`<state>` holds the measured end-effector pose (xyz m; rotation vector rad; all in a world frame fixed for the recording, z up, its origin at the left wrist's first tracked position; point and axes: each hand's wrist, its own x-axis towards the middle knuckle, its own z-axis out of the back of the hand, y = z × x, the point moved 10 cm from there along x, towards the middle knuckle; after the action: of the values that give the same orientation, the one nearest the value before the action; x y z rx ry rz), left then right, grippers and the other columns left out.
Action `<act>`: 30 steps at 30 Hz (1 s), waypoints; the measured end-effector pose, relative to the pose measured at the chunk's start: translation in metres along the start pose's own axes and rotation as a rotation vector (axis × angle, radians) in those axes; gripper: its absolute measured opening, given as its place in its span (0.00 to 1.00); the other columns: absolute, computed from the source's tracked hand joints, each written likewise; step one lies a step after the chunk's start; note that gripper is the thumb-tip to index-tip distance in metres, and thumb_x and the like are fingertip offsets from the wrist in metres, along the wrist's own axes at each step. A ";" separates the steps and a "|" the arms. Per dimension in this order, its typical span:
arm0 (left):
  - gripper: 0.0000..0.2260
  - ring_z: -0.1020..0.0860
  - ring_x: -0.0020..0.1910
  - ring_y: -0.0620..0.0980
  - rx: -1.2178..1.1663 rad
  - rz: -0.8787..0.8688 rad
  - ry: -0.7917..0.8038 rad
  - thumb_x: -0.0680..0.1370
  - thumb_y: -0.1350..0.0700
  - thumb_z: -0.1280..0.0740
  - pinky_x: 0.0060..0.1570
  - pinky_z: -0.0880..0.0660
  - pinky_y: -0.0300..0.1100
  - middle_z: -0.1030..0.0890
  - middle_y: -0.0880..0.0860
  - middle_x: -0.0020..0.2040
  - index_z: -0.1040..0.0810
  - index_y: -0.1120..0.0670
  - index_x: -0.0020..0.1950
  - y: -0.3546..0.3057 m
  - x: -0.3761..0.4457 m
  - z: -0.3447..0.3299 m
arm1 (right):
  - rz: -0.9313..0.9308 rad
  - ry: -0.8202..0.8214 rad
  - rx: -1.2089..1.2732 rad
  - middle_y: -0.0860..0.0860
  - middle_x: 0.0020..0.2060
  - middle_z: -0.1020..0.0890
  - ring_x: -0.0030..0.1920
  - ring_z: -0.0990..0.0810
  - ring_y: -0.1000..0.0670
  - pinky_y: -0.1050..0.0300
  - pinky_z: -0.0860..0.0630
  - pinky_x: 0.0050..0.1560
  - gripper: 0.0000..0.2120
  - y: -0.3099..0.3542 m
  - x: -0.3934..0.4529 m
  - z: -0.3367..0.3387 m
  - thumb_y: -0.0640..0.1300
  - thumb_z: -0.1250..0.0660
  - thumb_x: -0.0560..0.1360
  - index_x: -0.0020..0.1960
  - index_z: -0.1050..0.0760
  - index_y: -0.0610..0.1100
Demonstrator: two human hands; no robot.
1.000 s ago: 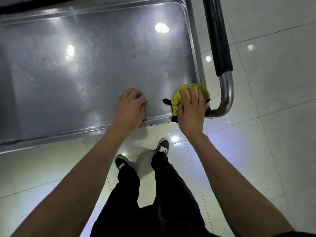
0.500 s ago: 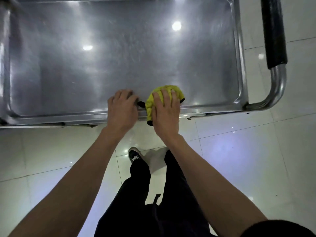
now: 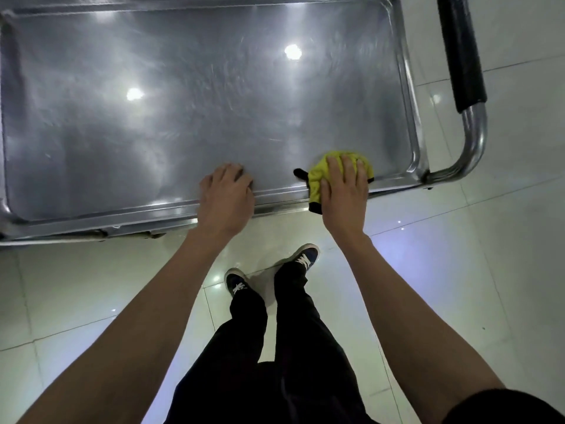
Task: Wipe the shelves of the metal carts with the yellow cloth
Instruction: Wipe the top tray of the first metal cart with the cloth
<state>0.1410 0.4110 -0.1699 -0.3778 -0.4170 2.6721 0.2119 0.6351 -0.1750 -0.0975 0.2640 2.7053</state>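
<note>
Both forearms bare, extended fwd & down. Left hand (image 3: 225, 199): palm down, fingers curled over at the tips, knuckles up, nothing visibly held. Right hand (image 3: 344, 194): palm down, fingers straight & slightly spread, pressing flat; thumb out to its left side. Wrists roughly level, hands well apart.
</note>
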 end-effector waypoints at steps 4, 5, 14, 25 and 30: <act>0.15 0.31 0.70 0.58 -0.022 -0.106 0.044 0.82 0.57 0.43 0.68 0.36 0.56 0.25 0.54 0.69 0.20 0.56 0.63 -0.058 0.019 -0.009 | -0.157 -0.024 -0.010 0.45 0.76 0.38 0.77 0.44 0.39 0.45 0.50 0.77 0.22 -0.061 0.012 0.014 0.50 0.49 0.84 0.77 0.38 0.46; 0.15 0.32 0.71 0.58 -0.024 -0.129 0.061 0.82 0.57 0.43 0.68 0.36 0.56 0.26 0.54 0.70 0.21 0.56 0.63 -0.071 0.025 -0.012 | -0.183 -0.027 -0.006 0.45 0.77 0.38 0.77 0.44 0.39 0.45 0.50 0.77 0.22 -0.072 0.016 0.016 0.50 0.49 0.84 0.77 0.39 0.47; 0.14 0.34 0.72 0.56 0.027 -0.227 0.157 0.82 0.55 0.43 0.67 0.36 0.54 0.27 0.52 0.69 0.23 0.53 0.64 -0.155 0.065 -0.030 | -0.117 -0.073 0.124 0.43 0.75 0.35 0.76 0.41 0.38 0.40 0.42 0.74 0.25 -0.118 0.026 0.028 0.52 0.42 0.80 0.76 0.35 0.47; 0.13 0.31 0.69 0.58 0.017 -0.197 0.099 0.80 0.57 0.37 0.63 0.33 0.55 0.25 0.55 0.69 0.21 0.56 0.62 -0.187 0.123 -0.025 | 0.107 0.032 0.121 0.43 0.77 0.40 0.78 0.48 0.37 0.34 0.50 0.75 0.23 -0.122 0.039 0.021 0.50 0.43 0.81 0.76 0.35 0.50; 0.14 0.33 0.70 0.58 0.019 -0.170 0.109 0.81 0.55 0.40 0.64 0.34 0.57 0.27 0.55 0.69 0.22 0.55 0.65 -0.184 0.156 -0.023 | 0.090 -0.005 0.141 0.43 0.76 0.37 0.78 0.46 0.36 0.32 0.49 0.74 0.21 -0.117 0.066 0.024 0.46 0.42 0.82 0.74 0.32 0.50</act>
<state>0.0757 0.6439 -0.1589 -0.4591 -0.3723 2.4763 0.1996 0.7716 -0.1781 -0.0387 0.4674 2.7650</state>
